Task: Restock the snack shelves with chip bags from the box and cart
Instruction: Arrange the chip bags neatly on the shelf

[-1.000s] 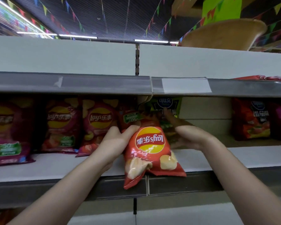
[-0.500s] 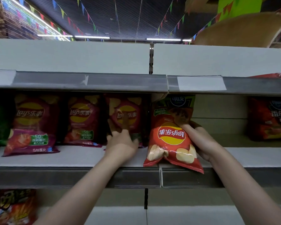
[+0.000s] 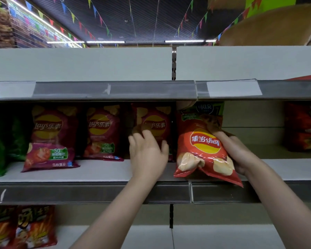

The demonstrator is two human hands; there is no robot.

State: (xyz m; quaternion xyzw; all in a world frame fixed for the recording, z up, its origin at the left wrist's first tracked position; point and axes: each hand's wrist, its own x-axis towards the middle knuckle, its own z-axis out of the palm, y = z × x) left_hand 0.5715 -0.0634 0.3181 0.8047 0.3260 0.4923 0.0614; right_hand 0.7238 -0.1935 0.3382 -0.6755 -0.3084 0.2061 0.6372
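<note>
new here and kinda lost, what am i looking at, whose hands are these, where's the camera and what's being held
No machine here: these are a person's two bare hands, filmed by one wide-angle camera worn on the head, so you see what the person sees. They face a store shelf lined with dark red chip bags. The right hand grips an orange-red chip bag, upside down, its lower end hanging over the shelf's front edge. The left hand holds nothing; its fingers reach to a dark red bag standing at the back, though actual contact is hard to judge. More snack bags sit on the shelf below.
</note>
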